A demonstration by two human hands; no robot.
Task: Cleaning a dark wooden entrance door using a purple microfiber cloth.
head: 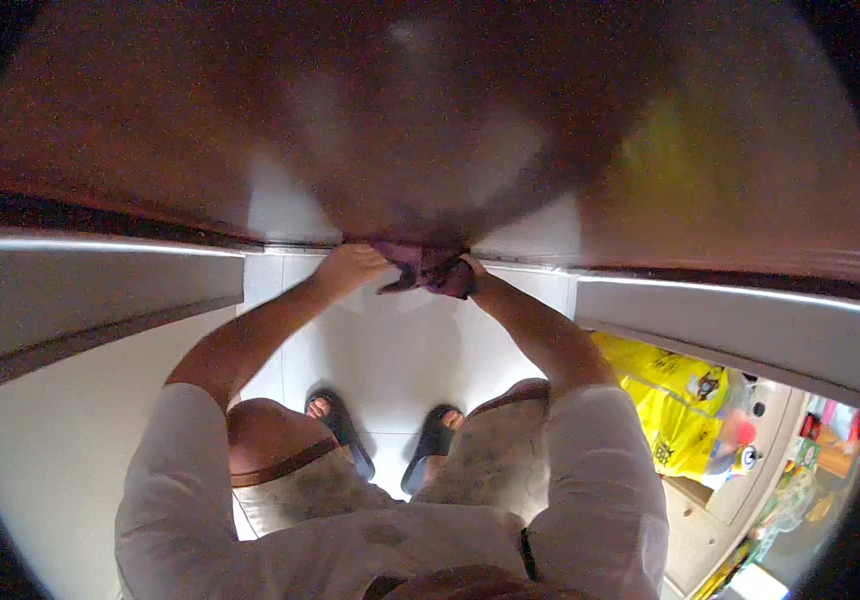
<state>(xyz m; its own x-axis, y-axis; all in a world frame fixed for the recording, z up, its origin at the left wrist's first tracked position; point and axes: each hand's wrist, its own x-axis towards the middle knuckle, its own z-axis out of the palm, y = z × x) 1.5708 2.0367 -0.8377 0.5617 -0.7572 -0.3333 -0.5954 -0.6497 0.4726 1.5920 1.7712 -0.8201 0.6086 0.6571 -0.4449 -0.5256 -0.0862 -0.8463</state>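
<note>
A dark purple cloth (430,266) is bunched against the lower visible edge of a glossy, reddish-brown wooden panel (430,172), which looks like a door. My right hand (467,274) is mostly hidden by the cloth and grips it. At the cloth's left end, my left hand (355,262) rests against the panel with its fingers partly curled. Whether those fingers hold part of the cloth is hard to see. Both arms reach forward from a light short-sleeved shirt.
Grey-white wall edges (100,300) flank the panel. Pale floor tiles (385,345) lie under my dark slippers (340,424). To the right, a yellow plastic bag (674,420) bearing writing sits on a light wooden cabinet (707,517), near several packaged items (782,510).
</note>
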